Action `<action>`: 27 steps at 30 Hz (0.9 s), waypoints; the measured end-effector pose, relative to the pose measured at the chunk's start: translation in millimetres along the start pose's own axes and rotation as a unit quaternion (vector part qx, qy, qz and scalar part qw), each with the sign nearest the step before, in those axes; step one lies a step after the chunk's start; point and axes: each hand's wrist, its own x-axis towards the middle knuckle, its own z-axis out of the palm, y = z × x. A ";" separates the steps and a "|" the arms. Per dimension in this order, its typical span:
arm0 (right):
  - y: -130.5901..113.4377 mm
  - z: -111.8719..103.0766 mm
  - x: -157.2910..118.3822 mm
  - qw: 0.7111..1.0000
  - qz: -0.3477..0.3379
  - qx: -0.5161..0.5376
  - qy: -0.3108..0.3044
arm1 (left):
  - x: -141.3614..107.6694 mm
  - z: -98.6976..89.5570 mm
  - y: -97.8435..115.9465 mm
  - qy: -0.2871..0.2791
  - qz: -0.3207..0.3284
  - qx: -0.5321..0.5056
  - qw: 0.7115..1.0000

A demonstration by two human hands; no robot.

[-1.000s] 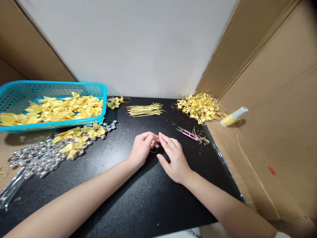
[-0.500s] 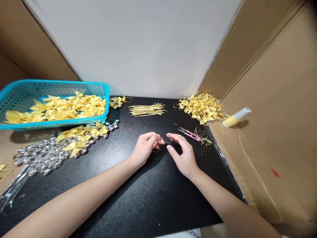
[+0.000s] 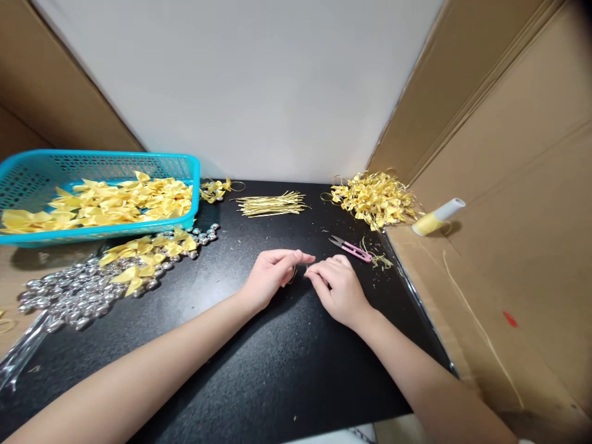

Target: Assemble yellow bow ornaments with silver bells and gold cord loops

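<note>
Thin yellowish cord, curved, mostly hidden, between both hands

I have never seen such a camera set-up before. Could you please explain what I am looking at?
There is no machine: a person works with two bare hands, the left hand and the right hand. The camera is worn on the head, looking forward and down. On the black table lie a bundle of thin gold-coloured cords, pink-handled metal snips and a heap of yellow ribbon bows with loops. At left, a turquoise plastic basket holds loose yellow fabric bows; shiny silver beads lie before it. A thin yellowish cord shows near the fingertips, but the exact grip is hidden.
</note>
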 end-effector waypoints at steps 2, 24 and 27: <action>0.4 -4.2 1.8 0.999 -0.010 -0.027 0.022 | -3.8 0.9 0.4 -0.008 0.035 0.092 0.995; -15.2 3.7 -5.1 0.989 0.053 0.022 0.133 | 4.9 0.4 -11.6 -0.026 -0.002 -0.097 0.995; -18.1 9.6 -7.7 0.995 0.061 0.007 0.074 | 5.5 -0.4 -11.3 -0.009 0.003 -0.096 0.995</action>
